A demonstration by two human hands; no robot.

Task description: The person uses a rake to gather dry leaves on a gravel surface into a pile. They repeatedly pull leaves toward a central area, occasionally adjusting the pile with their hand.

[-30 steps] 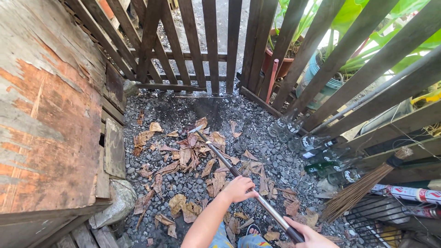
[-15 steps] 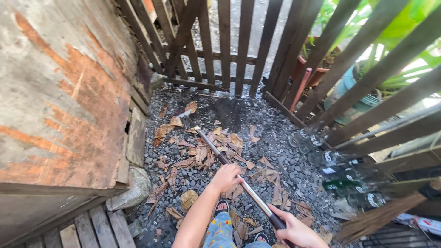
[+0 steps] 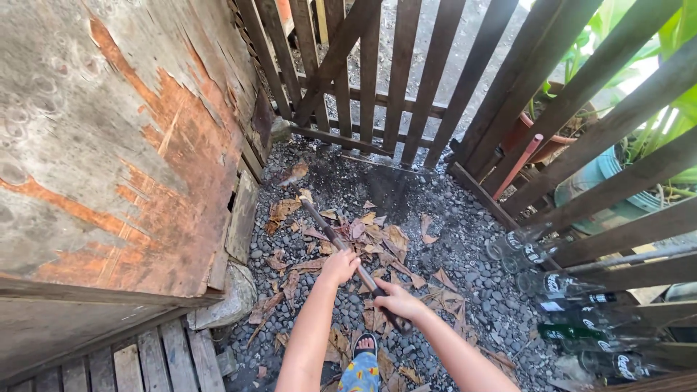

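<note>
Both your hands clench the long-handled tool point(image 3: 341, 243), left hand point(image 3: 340, 266) ahead of right hand point(image 3: 396, 299). Many dry leaves point(image 3: 377, 239) lie gathered beyond them; strays dot the gravel point(image 3: 465, 254) around your hands.

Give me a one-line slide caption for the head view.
Left hand and right hand grip a long dark-handled tool over dry brown leaves on grey gravel, beside a wooden slat fence.
</note>
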